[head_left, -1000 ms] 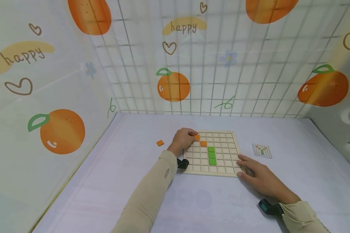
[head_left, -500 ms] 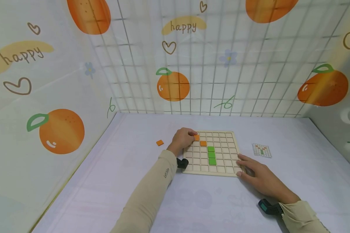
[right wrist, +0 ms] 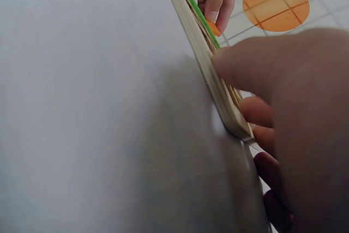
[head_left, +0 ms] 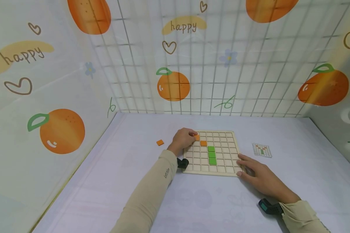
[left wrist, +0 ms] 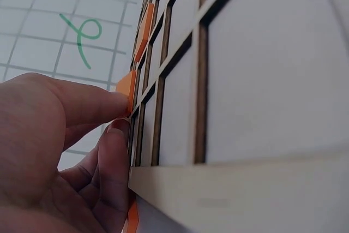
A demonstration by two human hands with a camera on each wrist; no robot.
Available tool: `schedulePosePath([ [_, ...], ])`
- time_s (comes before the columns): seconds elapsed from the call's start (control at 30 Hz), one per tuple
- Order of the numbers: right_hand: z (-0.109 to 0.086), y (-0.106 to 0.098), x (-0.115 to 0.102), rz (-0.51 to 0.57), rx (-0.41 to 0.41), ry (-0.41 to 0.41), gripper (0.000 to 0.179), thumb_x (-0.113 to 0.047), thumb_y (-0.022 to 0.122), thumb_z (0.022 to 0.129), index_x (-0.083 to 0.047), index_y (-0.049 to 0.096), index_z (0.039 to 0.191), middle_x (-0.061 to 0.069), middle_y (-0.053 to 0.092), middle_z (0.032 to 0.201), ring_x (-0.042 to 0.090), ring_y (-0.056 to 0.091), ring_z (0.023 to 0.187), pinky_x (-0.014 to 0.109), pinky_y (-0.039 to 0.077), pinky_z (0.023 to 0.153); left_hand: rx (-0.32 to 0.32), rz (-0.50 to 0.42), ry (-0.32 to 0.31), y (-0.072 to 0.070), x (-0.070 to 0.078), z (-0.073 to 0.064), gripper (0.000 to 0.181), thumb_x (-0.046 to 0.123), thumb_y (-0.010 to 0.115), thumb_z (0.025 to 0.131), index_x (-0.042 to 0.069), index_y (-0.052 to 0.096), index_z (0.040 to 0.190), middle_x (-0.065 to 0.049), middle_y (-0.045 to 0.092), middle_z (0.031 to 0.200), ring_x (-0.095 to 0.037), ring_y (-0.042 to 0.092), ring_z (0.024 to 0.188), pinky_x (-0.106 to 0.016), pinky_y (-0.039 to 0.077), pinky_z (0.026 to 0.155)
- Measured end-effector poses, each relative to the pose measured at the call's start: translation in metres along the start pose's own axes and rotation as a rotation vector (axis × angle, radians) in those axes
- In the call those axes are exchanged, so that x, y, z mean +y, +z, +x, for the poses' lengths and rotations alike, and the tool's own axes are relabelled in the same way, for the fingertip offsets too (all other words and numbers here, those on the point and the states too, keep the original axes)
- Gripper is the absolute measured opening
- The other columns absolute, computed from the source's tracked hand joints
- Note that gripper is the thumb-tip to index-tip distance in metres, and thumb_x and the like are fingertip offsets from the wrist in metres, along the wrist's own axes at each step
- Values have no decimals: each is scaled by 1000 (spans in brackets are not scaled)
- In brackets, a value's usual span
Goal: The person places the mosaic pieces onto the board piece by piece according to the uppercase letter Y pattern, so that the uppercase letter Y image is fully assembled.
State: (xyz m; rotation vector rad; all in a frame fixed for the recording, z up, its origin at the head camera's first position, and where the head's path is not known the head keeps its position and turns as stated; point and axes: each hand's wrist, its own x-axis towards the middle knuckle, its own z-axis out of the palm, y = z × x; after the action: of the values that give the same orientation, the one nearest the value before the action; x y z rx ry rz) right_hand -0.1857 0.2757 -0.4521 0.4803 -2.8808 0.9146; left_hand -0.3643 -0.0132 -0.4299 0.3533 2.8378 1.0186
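Observation:
A pale wooden grid board (head_left: 225, 149) lies flat on the table. At its far left corner my left hand (head_left: 182, 139) pinches a square orange tile (head_left: 197, 138), which sits tipped against the grid in the left wrist view. A second orange tile (head_left: 203, 143) fills a cell diagonally nearer, and a column of three green tiles (head_left: 211, 155) runs toward me from there. My right hand (head_left: 258, 177) rests on the board's right edge with fairly straight fingers. Its thumb lies near the front right corner, as the right wrist view (right wrist: 229, 66) also has it.
One loose orange tile (head_left: 160, 142) lies on the table left of the board. To the right is a small pattern card (head_left: 262, 150) printed with a coloured grid. Printed fabric walls (head_left: 175, 64) with oranges and hearts enclose the pale table (head_left: 204, 207) on the back and sides.

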Motion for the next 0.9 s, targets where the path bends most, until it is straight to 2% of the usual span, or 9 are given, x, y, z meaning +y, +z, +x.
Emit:
schedulePosePath([
  [0.4, 0, 0, 0, -2, 4, -13, 57, -42, 66, 97, -5, 59, 139, 12, 41, 156, 42, 34, 142, 62, 31, 107, -2, 10, -8, 0, 1, 0, 28, 21, 64, 95, 24, 74, 121, 4, 68, 113, -15, 59, 105, -35, 48, 90],
  [0.63, 1, 0, 0, 1, 0, -8, 56, -41, 67, 96, -5, 59, 139, 13, 41, 156, 43, 34, 142, 62, 31, 107, -4, 8, -4, -2, 2, 0, 24, 21, 65, 94, 22, 76, 116, 4, 68, 112, -16, 60, 106, -35, 49, 90],
  [0.73, 1, 0, 0, 3, -1, 1, 57, -42, 67, 96, -5, 59, 139, 13, 40, 156, 43, 34, 142, 62, 30, 108, 0, -15, 11, -2, -1, 2, 24, 21, 64, 95, 20, 76, 116, 2, 69, 112, -17, 60, 106, -36, 49, 90],
  [0.9, 1, 0, 1, -5, -5, 8, 57, -42, 66, 96, -5, 59, 139, 13, 41, 156, 43, 34, 142, 62, 30, 108, 2, -153, 2, -4, -6, 3, 25, 24, 61, 98, 17, 74, 119, 2, 68, 114, -18, 59, 109, -39, 50, 93],
])
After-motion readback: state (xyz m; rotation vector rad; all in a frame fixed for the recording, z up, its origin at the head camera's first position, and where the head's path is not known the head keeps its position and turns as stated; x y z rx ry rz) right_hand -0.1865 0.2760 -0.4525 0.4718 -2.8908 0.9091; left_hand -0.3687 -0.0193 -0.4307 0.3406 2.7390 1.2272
